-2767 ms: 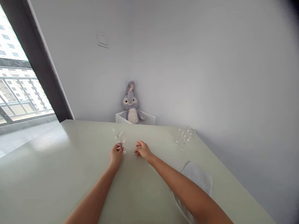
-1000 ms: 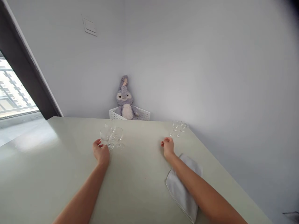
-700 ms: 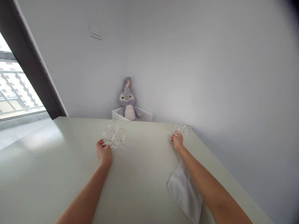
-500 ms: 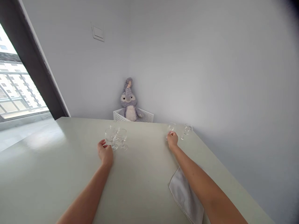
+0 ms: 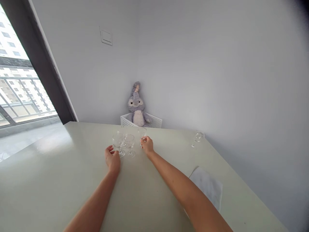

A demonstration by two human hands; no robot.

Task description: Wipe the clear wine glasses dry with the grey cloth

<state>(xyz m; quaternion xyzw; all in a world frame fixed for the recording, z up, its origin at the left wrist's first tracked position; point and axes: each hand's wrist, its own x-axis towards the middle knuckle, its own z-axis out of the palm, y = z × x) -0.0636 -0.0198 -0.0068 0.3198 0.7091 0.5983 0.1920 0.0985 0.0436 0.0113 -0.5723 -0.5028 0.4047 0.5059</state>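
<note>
My right hand (image 5: 147, 145) is closed around the stem of a clear wine glass (image 5: 142, 131), just right of a small cluster of glasses. In that cluster, one wine glass (image 5: 118, 140) stands at the front left and a second wine glass (image 5: 129, 141) stands close beside it. At least one more glass shows partly behind them. My left hand (image 5: 113, 158) rests on the table by the foot of the front-left glass, fingers apart and loosely bent. Whether its thumb touches that foot, I cannot tell. A separate stemmed glass (image 5: 199, 136) sits slanted in view at the far right.
A pale grey cloth (image 5: 209, 187) lies on the light table (image 5: 145, 199), partly under my right forearm. Past the far edge, a grey plush toy (image 5: 138, 111) sits in a white perforated basket (image 5: 154, 121). Walls border the back and right.
My right hand has moved left with the wine glass, from near the far-right glass to beside the cluster. My left hand has stayed by the front-left glass. The view has shifted slightly.
</note>
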